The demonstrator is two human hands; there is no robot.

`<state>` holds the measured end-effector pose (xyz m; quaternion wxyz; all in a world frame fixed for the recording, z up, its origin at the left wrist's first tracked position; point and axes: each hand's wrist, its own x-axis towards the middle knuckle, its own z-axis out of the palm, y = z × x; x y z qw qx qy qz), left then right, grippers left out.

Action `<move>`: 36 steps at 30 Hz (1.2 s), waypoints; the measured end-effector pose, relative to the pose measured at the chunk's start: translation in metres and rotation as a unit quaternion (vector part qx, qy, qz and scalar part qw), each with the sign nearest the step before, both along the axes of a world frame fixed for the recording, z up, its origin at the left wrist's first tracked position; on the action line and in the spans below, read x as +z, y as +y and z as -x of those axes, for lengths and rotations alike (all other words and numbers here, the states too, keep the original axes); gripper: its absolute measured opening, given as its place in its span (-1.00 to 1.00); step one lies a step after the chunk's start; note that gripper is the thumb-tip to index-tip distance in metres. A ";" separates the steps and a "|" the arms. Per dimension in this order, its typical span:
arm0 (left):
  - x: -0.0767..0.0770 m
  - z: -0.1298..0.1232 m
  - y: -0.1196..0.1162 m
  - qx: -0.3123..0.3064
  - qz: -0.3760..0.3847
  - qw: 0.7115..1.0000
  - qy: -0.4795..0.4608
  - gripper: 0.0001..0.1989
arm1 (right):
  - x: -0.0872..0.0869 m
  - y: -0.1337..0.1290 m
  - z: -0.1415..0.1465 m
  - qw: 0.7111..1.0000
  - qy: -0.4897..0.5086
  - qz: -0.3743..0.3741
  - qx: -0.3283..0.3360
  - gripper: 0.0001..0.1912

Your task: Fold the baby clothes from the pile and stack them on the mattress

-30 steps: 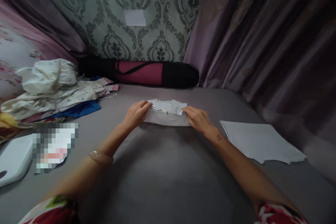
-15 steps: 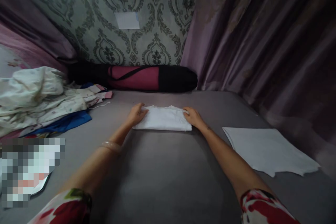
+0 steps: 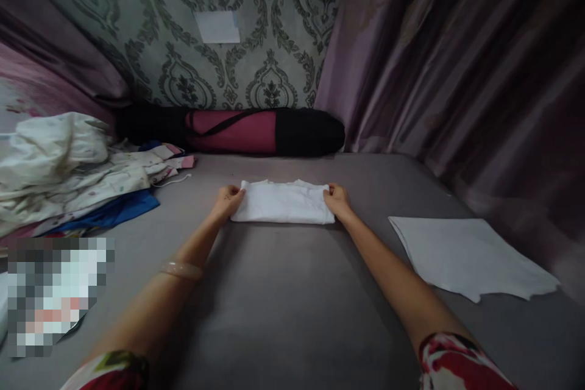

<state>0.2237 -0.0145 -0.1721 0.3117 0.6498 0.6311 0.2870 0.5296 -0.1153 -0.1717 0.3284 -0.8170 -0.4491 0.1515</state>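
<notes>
A white garment (image 3: 284,202), folded into a low rectangle, lies on the grey sheet in front of me. My left hand (image 3: 227,200) pinches its left edge near the far corner, thumb on top. At the opposite side my right hand (image 3: 337,200) is closed on the right edge, also close to the far corner. The fingertips under the cloth are partly hidden. Small raised peaks of fabric show along the garment's far edge.
Flat white cloth (image 3: 470,256) lies to the right. Crumpled clothes (image 3: 68,164) are heaped at the left, above a pixelated patch (image 3: 59,298). A long black and maroon bag (image 3: 247,132) rests against the wall; purple curtains (image 3: 411,73) hang on the right.
My left hand has shifted left, from lying over the garment's left end to pinching its edge. The fingers of my right hand have closed on the right edge.
</notes>
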 end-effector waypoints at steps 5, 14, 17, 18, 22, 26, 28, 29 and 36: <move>-0.008 -0.002 -0.007 -0.030 -0.112 0.986 0.123 -0.76 | 0.001 -0.009 0.012 0.994 -0.096 -0.040 0.021 -0.57; 0.003 -0.007 -0.026 -0.085 -0.106 0.953 0.272 -0.65 | 0.011 -0.019 0.019 0.984 -0.171 0.041 0.039 -0.56; 0.004 -0.009 -0.026 -0.074 -0.096 0.945 0.304 -0.65 | 0.015 -0.022 0.024 0.982 -0.178 0.065 0.021 -0.59; 0.004 -0.010 -0.026 -0.069 -0.097 0.943 0.312 -0.65 | 0.016 -0.022 0.025 0.981 -0.180 0.071 0.010 -0.61; 0.003 -0.008 -0.022 -0.046 -0.090 0.941 0.324 -0.68 | 0.016 -0.017 0.018 0.979 -0.177 0.092 -0.038 -0.66; 0.014 -0.007 -0.025 -0.019 -0.122 0.941 0.314 -0.67 | 0.023 -0.015 0.004 0.982 -0.143 0.125 -0.004 -0.65; 0.018 -0.012 -0.033 -0.058 -0.200 0.931 0.299 -0.66 | 0.027 -0.020 0.010 0.977 -0.192 0.084 0.023 -0.60; 0.019 -0.016 -0.037 -0.110 -0.236 0.923 0.285 -0.66 | 0.029 -0.023 0.017 0.972 -0.225 0.052 0.053 -0.58; 0.006 -0.063 -0.059 -0.355 -0.218 0.869 0.266 -0.49 | 0.022 -0.026 0.082 0.909 -0.251 0.012 0.334 -0.43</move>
